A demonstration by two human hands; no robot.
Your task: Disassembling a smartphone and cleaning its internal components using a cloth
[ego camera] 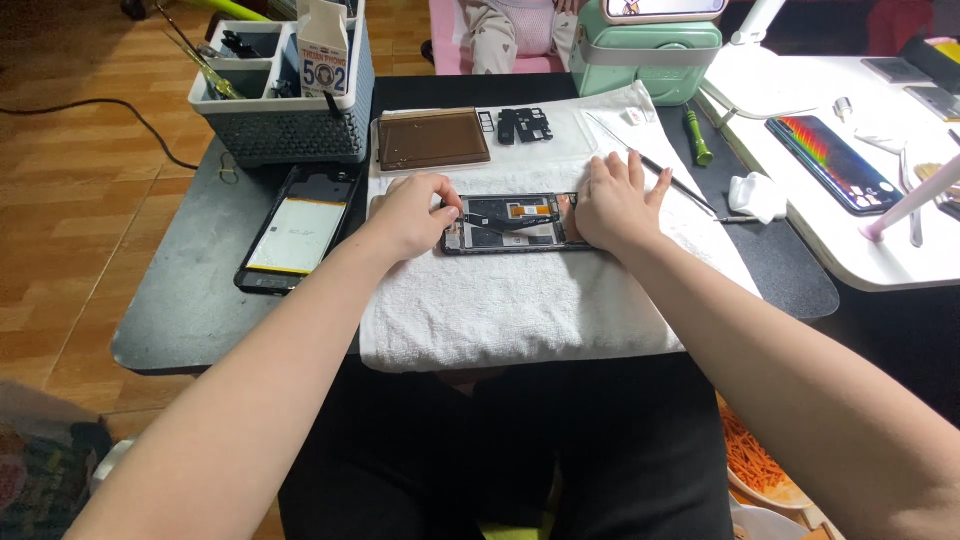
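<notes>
Head cam: both hands grip opened phone on white towel, dark table.

A dark low table carries a white towel spread under both hands. Left of the left hand lie a phone with its pale battery showing and, farther off, a grey basket. Beyond the right hand stand a green box and a green screwdriver.

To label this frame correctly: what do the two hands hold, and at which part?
Both hands hold the opened black phone with exposed insides on the white towel: left hand at its left end, right hand at its right end.
</notes>
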